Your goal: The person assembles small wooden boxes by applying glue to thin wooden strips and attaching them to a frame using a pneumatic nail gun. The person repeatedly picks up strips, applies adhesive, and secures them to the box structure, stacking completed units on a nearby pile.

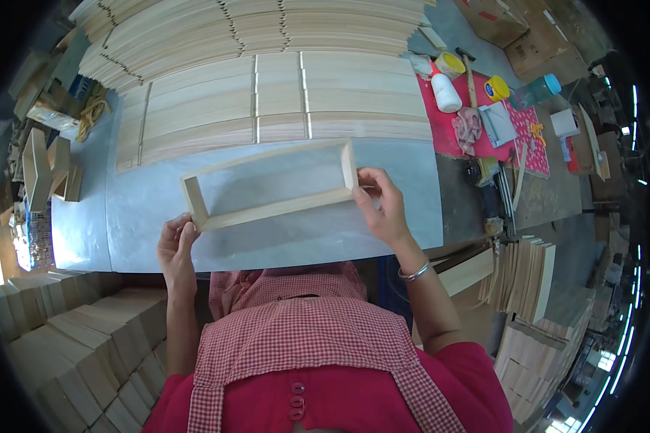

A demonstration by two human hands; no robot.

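Observation:
A long rectangular frame of pale wood (278, 211) is held tilted over the table, its middle open so the grey tabletop shows through. At its near left corner, my left hand (176, 244) pinches the wood between thumb and fingers. My right hand (383, 207), with a silver bangle on the wrist, grips the right end near the near right corner. Beyond the frame lie stacked pale wooden boards (274, 94) with grooves running across them.
The grey tabletop (267, 249) spans the front. On the right, a pink cloth (440, 130) carries a white bottle (446, 94), a hammer (469, 79), a rag (467, 130) and yellow-lidded tubs. Wooden blocks (101, 325) are piled below left; thin boards (523, 278) stand below right.

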